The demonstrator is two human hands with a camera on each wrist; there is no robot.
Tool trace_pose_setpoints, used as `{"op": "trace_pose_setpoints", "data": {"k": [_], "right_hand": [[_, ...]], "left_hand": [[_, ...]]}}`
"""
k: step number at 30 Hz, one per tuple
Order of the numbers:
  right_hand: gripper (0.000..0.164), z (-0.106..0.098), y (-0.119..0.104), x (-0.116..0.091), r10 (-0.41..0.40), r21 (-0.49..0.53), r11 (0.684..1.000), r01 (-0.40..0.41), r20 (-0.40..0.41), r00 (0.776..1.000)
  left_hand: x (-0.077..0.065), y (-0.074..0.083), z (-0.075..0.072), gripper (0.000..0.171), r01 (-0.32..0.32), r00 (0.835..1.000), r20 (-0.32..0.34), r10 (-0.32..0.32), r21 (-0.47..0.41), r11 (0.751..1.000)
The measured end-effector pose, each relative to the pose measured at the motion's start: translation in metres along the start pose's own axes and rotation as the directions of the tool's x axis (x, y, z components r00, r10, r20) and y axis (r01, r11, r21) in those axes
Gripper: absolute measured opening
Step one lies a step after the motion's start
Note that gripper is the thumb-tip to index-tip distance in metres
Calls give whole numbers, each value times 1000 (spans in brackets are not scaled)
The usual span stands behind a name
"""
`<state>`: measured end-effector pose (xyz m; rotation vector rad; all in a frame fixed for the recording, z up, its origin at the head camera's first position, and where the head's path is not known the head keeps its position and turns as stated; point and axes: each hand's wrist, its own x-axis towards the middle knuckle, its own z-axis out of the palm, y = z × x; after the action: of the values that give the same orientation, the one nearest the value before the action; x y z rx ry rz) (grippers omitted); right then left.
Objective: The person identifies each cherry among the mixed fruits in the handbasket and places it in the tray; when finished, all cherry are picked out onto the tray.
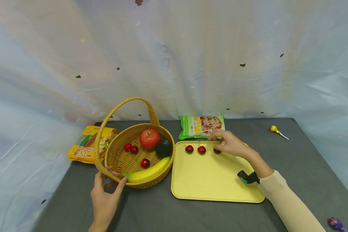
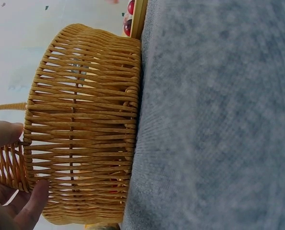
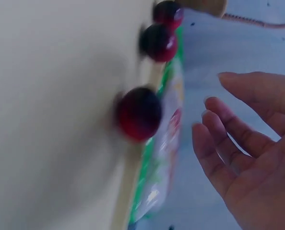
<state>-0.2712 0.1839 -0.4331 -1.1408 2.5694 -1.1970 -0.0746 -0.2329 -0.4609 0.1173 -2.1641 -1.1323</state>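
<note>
My left hand (image 1: 105,196) grips the near-left rim of a wicker basket (image 2: 85,124) at the foot of its handle, thumb and fingers on either side of it. Inside the basket lie a red apple (image 1: 149,139), a dark green avocado-like fruit (image 1: 163,148), a banana (image 1: 149,172) and three cherries, one (image 1: 145,163) apart from the other two. My right hand (image 1: 232,143) hovers over the far side of a yellow tray (image 1: 211,180), fingers loosely bent and apart. Just beneath it sits a dark cherry (image 3: 139,114), with a second cherry (image 1: 201,149) and a third (image 1: 189,149) to its left.
Behind the tray lies a green-and-white food packet (image 1: 203,125). A yellow snack bag (image 1: 88,148) lies left of the basket. Toward the right are a yellow lollipop (image 1: 274,129) and, near the front, a purple one (image 1: 336,223). A pale curtain (image 1: 174,64) hangs behind the grey table (image 1: 150,212).
</note>
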Motion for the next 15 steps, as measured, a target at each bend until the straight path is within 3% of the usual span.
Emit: {"op": "trace_pose_setpoints", "data": {"k": [4,9,15], "right_hand": [[23,6,-16,22,-72,29,997,72,-1,997],[22,17,-42,57,-157,76,985,153,53,986],[24,38,-82,104,-260,81,964,252,122,958]], "left_hand": [[0,0,-1,60,-10,1000,0,10,-5,1000],[0,0,-1,61,-12,1000,-2,12,-7,1000],[1,1,-1,55,-1,1000,2,1,-1,1000]]}}
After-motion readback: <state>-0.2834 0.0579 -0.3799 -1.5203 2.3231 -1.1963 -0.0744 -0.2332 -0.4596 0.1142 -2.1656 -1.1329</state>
